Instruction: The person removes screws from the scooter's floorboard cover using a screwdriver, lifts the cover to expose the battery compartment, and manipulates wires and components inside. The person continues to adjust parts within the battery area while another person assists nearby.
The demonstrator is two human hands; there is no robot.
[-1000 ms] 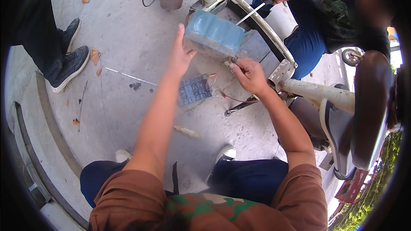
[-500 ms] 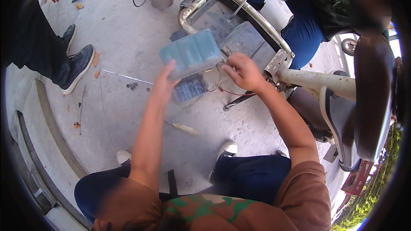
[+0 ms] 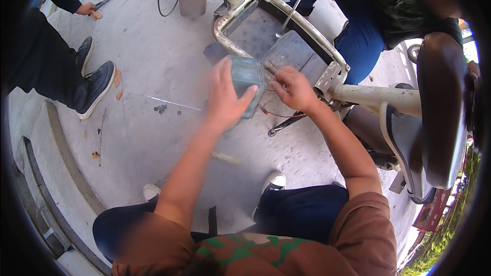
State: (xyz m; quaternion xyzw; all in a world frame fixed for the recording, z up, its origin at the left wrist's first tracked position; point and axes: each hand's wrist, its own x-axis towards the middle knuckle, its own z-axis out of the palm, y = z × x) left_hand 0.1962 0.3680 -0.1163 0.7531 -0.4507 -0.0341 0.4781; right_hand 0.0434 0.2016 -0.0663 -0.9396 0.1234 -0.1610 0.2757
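My left hand (image 3: 227, 97) wraps round the left side of a translucent blue-green plastic box (image 3: 248, 79), its thumb across the near face. The box is tilted up on end beside the scooter's floor frame. At the box's right edge, the fingers of my right hand (image 3: 292, 89) are pinched together; what they grip is hidden. A thin red wire (image 3: 281, 115) runs just below that hand. Inside the scooter's pale metal floor frame (image 3: 225, 36) lies a second clear, boxy case (image 3: 294, 53).
A person at the right holds a metal rod (image 3: 299, 2) down into the frame. Another person's hand (image 3: 87, 8) is at a dark tool (image 3: 105, 2) at far left. On the concrete lie a thin shaft (image 3: 163, 100), a pale-handled tool (image 3: 225, 158) and small dark bits (image 3: 160, 108).
My left hand has moved right and turned the box up on end; the dark blue block under it no longer shows. The person at far left has reached down to the dark tool.
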